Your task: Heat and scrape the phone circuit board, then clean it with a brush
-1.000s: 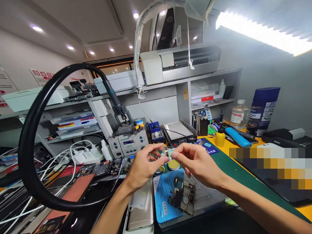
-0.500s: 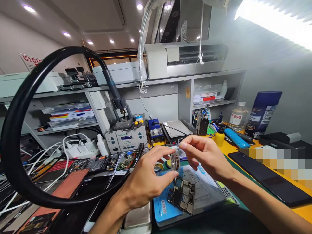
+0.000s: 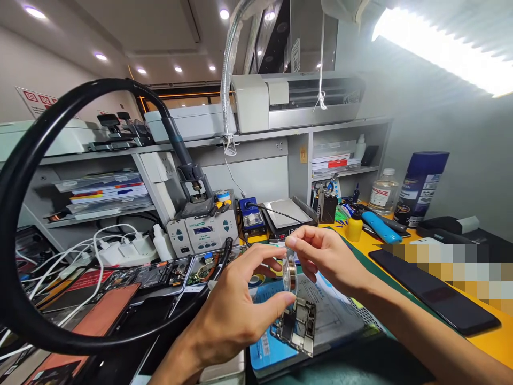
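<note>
Between the thumb and fingers of my left hand [image 3: 240,299] stands a small clear spool [image 3: 289,274] wound with fine copper-coloured wire. My right hand [image 3: 326,259] is at the spool's top rim, thumb and forefinger pinched together; whatever is in the pinch is too fine to make out. Below the spool, a phone circuit board [image 3: 298,326] lies on a blue and grey packaged pad [image 3: 272,353]. My left hand partly covers rolls of tape [image 3: 256,279] behind it.
A black hose [image 3: 16,256] loops on the left, above phone parts [image 3: 100,315]. The soldering station [image 3: 204,232] stands behind. A black phone [image 3: 433,291], yellow bottle [image 3: 354,229] and spray can [image 3: 420,187] are on the right. A lamp [image 3: 441,48] shines overhead.
My right fingertips have moved in closer to the spool's top. The spool has turned slightly in my left hand, and the whole view has shifted a little.
</note>
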Action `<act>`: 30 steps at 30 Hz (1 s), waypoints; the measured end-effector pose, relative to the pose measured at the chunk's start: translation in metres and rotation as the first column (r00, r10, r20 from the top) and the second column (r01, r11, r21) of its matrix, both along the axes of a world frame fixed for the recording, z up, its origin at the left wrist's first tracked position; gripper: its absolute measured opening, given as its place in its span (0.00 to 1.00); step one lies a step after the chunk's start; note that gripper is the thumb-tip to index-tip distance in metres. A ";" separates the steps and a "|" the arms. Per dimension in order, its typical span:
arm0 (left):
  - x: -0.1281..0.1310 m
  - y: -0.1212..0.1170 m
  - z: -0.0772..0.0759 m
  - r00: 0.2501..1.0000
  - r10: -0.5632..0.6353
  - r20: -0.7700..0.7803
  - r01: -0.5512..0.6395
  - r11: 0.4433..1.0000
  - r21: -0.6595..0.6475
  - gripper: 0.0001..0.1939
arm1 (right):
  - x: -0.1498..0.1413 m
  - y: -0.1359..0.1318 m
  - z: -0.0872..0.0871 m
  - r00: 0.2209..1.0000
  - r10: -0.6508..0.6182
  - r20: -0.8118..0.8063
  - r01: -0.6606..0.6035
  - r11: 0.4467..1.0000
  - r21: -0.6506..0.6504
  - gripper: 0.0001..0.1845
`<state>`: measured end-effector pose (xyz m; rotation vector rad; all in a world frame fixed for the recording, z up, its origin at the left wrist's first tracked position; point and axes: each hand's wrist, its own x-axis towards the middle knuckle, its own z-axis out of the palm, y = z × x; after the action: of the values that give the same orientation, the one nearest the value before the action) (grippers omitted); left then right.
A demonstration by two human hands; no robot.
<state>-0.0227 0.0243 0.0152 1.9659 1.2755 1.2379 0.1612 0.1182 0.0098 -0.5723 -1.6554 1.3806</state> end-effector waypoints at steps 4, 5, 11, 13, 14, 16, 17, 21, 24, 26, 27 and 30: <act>0.000 0.001 0.002 0.985 -0.041 0.166 0.053 0.996 -0.067 0.27 | -0.002 0.000 -0.002 0.999 0.042 0.000 -0.041 0.999 -0.032 0.24; 0.000 0.003 0.003 0.974 -0.054 0.218 0.072 0.994 -0.079 0.27 | -0.003 0.000 -0.003 0.998 0.056 0.002 -0.056 0.997 -0.044 0.24; -0.005 0.012 0.007 0.877 0.039 0.479 0.020 0.993 -0.117 0.28 | -0.011 -0.005 -0.013 0.995 0.100 0.031 -0.097 0.991 -0.089 0.25; -0.005 0.015 0.007 0.851 0.096 0.516 -0.025 0.989 -0.143 0.28 | -0.013 -0.007 -0.015 0.994 0.092 0.053 -0.088 0.993 -0.077 0.26; -0.005 0.016 0.006 0.842 0.115 0.528 -0.043 0.988 -0.148 0.28 | -0.014 -0.008 -0.016 0.994 0.086 0.064 -0.082 0.994 -0.065 0.26; -0.004 0.018 0.005 0.832 0.141 0.536 -0.072 0.986 -0.147 0.29 | -0.015 -0.010 -0.017 0.994 0.073 0.087 -0.070 0.997 -0.032 0.25; -0.004 0.019 0.003 0.832 0.153 0.533 -0.090 0.986 -0.143 0.29 | -0.015 -0.011 -0.017 0.993 0.064 0.098 -0.063 0.998 -0.011 0.24; -0.003 0.022 0.000 0.851 0.210 0.481 -0.180 0.978 -0.109 0.27 | -0.015 -0.015 -0.017 0.991 0.014 0.132 -0.026 0.996 0.090 0.22; -0.003 0.022 -0.001 0.878 0.233 0.419 -0.217 0.972 -0.087 0.29 | -0.014 -0.017 -0.017 0.991 -0.032 0.132 0.009 0.986 0.169 0.19; -0.004 0.023 -0.002 0.895 0.237 0.379 -0.224 0.971 -0.077 0.30 | -0.013 -0.017 -0.016 0.990 -0.046 0.132 0.019 0.980 0.199 0.18; -0.005 0.023 -0.002 0.903 0.236 0.360 -0.225 0.972 -0.071 0.30 | -0.012 -0.017 -0.015 0.990 -0.049 0.132 0.021 0.978 0.206 0.18; -0.008 0.024 -0.005 0.927 0.220 0.304 -0.216 0.975 -0.049 0.30 | -0.009 -0.018 -0.013 0.991 -0.048 0.125 0.022 0.979 0.201 0.19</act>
<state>-0.0305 0.0485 0.0104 1.5711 1.3595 1.5665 0.1527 0.1004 -0.0027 -0.5808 -1.8538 1.1558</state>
